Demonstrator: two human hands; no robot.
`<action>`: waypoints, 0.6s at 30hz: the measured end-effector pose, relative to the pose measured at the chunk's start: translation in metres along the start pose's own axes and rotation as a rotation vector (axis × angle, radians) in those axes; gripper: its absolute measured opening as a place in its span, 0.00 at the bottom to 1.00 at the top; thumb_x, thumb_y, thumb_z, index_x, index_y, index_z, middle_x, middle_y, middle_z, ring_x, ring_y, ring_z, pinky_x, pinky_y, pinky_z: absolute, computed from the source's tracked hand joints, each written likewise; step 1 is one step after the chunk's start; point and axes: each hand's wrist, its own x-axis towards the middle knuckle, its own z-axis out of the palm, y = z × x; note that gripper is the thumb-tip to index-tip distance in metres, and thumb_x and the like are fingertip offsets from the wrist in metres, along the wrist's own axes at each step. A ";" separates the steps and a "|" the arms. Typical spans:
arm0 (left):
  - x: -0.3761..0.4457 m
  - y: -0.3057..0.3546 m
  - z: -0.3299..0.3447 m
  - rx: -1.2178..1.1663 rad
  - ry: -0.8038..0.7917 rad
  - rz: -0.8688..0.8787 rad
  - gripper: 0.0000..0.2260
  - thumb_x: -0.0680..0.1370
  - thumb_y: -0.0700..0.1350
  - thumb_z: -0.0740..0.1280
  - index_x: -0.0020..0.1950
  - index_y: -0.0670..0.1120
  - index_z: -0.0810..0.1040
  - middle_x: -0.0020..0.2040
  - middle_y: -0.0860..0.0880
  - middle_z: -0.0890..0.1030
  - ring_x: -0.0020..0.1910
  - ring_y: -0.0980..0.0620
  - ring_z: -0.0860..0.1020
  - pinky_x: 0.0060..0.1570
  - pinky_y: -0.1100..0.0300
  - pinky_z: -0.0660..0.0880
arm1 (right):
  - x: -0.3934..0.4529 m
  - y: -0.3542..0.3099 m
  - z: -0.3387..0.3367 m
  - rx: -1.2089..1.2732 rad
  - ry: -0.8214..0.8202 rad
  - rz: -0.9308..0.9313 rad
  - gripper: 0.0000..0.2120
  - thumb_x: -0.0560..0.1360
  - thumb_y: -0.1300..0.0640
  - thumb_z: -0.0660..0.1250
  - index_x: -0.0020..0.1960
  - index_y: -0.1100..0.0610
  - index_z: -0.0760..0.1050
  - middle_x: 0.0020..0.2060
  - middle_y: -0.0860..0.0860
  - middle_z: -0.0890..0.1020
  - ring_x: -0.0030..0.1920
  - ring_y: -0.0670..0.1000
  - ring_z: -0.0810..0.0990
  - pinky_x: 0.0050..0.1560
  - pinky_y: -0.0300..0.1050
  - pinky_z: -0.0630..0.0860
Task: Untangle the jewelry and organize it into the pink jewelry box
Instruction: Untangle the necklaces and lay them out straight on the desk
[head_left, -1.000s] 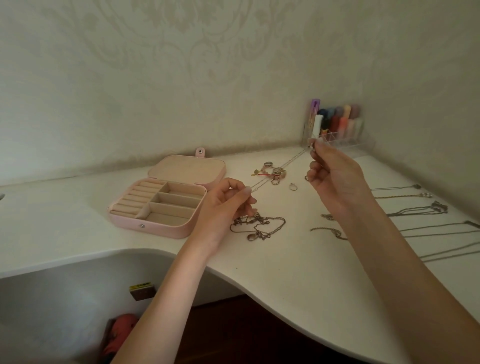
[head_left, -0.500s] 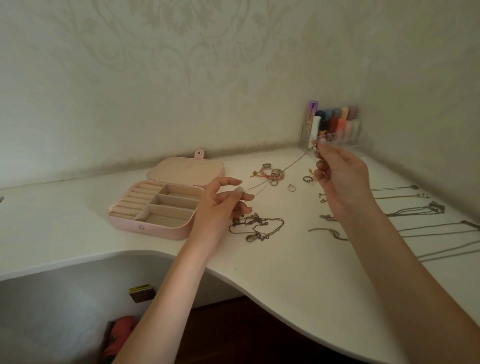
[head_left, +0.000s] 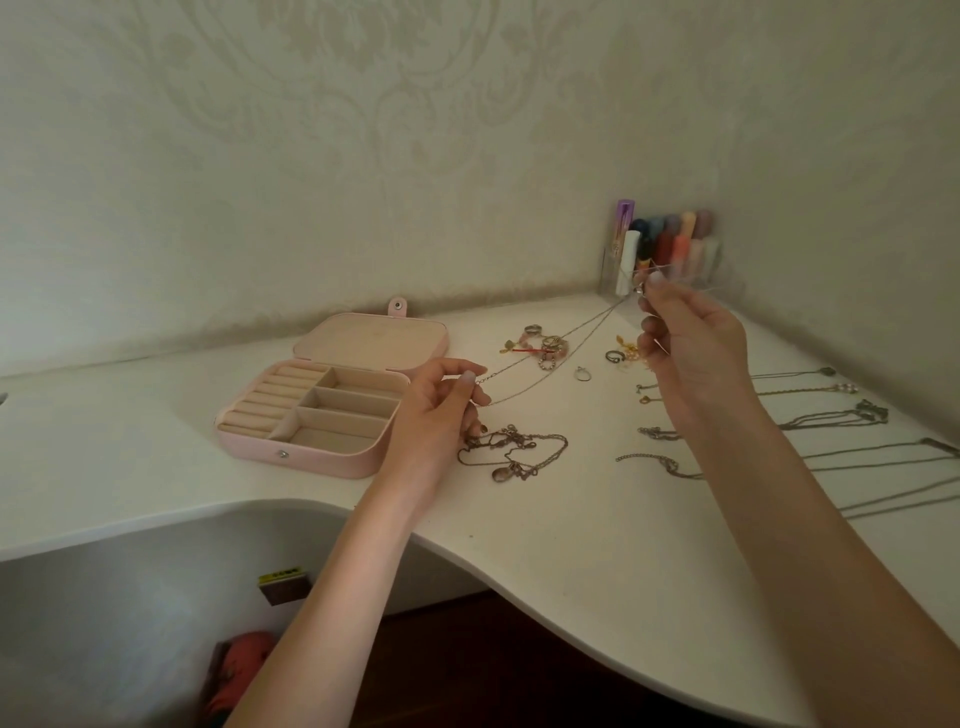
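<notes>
A thin silver chain necklace (head_left: 550, 358) hangs taut above the white curved desk (head_left: 597, 545) — pinched at one end by the left hand (head_left: 436, 415), at the other by the raised right hand (head_left: 685, 348). The open pink rectangular jewelry box (head_left: 322, 410) sits just left of the left hand; a tangled bronze chain cluster (head_left: 511, 452) lies just right of it.

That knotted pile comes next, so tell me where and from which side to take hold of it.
Pinch the tangled necklaces at the loose chain loop arching out on the right, coming from above. That loop lies clear of the knot; the charms bunch at the middle, and the left hand crowds the left end.
</notes>
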 end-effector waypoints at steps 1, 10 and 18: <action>0.000 -0.001 0.000 0.013 0.013 -0.005 0.06 0.80 0.37 0.59 0.50 0.43 0.76 0.34 0.50 0.76 0.26 0.59 0.67 0.30 0.65 0.69 | 0.000 0.000 0.000 -0.002 0.000 0.000 0.03 0.74 0.56 0.69 0.45 0.55 0.81 0.37 0.47 0.78 0.32 0.42 0.71 0.35 0.34 0.72; 0.000 -0.001 -0.001 0.084 0.015 0.011 0.07 0.79 0.38 0.63 0.51 0.43 0.80 0.35 0.52 0.76 0.32 0.62 0.73 0.36 0.69 0.71 | 0.006 0.003 -0.007 -0.038 0.050 -0.042 0.03 0.74 0.56 0.70 0.44 0.54 0.80 0.35 0.47 0.78 0.31 0.42 0.71 0.36 0.35 0.71; -0.006 0.003 0.003 0.124 0.119 0.105 0.06 0.74 0.33 0.68 0.47 0.42 0.82 0.38 0.48 0.83 0.35 0.56 0.83 0.38 0.68 0.77 | 0.005 0.009 -0.023 -0.461 0.173 -0.327 0.03 0.75 0.56 0.68 0.46 0.53 0.81 0.37 0.45 0.81 0.37 0.44 0.76 0.44 0.37 0.75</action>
